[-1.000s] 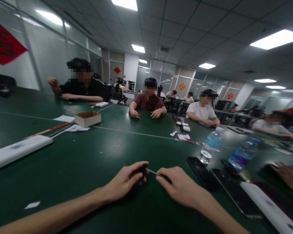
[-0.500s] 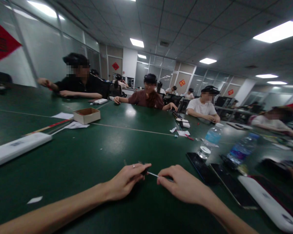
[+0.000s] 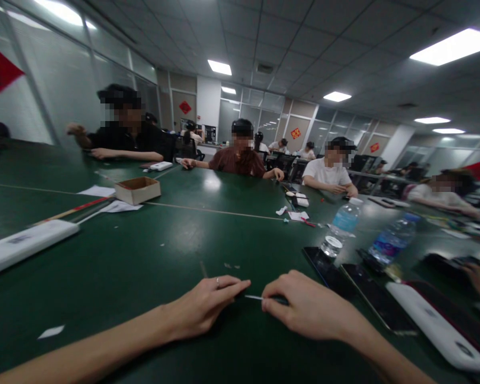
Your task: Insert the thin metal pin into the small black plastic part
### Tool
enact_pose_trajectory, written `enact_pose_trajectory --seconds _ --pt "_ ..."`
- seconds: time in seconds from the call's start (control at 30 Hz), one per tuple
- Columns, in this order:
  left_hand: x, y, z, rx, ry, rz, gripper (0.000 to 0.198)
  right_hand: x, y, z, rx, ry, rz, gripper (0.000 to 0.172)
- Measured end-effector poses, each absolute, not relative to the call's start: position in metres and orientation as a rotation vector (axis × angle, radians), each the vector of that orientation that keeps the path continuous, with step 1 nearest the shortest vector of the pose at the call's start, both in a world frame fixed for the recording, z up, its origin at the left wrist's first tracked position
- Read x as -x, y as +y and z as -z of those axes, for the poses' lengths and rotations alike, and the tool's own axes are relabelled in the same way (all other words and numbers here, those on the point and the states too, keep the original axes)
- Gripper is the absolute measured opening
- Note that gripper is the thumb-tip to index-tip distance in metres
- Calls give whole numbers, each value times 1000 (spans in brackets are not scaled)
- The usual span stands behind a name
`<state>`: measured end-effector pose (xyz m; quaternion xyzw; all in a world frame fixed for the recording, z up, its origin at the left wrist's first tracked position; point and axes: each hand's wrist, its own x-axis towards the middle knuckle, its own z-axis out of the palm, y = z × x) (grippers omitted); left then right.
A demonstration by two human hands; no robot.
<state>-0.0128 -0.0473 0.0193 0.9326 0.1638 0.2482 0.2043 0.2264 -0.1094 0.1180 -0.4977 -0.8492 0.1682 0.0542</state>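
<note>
My left hand (image 3: 204, 306) rests low on the green table (image 3: 144, 256), fingers curled together, with a ring on one finger. My right hand (image 3: 308, 306) lies just to its right, fingers pinched. Between them runs a thin pale rod (image 3: 256, 297), held at its right end by my right fingertips; its left end meets my left fingertips. What the left fingers hold is hidden. A few tiny bits (image 3: 232, 265) lie on the table just beyond my hands.
Two dark phones (image 3: 328, 269) and two water bottles (image 3: 342, 226) lie to the right, with a white case (image 3: 436, 328) beside them. A cardboard box (image 3: 138, 190) and a long white case (image 3: 24, 242) sit left. Several people are seated around the far side.
Both hands have dropped slightly toward me and stayed together on the thin rod. The dark piece seen at my left fingertips earlier is now hidden. The person in brown has spread both arms.
</note>
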Motion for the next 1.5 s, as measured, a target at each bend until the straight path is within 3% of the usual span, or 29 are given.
enact_pose_trajectory --seconds 0.23,0.5,0.7,0.87,1.03,1.17,1.5 --pt "11 -47 -13 -2401 647 -986 42 -240 -94 -86 1665 -2335 -138 28" --pt "8 -38 -21 -1871 829 -1172 30 -244 -78 -88 1717 -2179 -89 30" --pt "8 -20 -13 -1423 785 -1108 31 -228 -77 -77 1604 -2174 -414 30" --pt "8 -15 -6 -1273 741 -1122 30 -220 -76 -54 1565 -2235 -596 44" --pt "8 -17 -9 -1304 730 -1117 29 -215 -67 -38 1496 -2154 -783 30" --pt "8 -20 -14 -1385 704 -1067 29 -201 -60 -32 1427 -1890 -620 16" --pt "6 -29 -17 -1698 618 -979 27 -178 -68 -19 1253 -1683 -860 20"
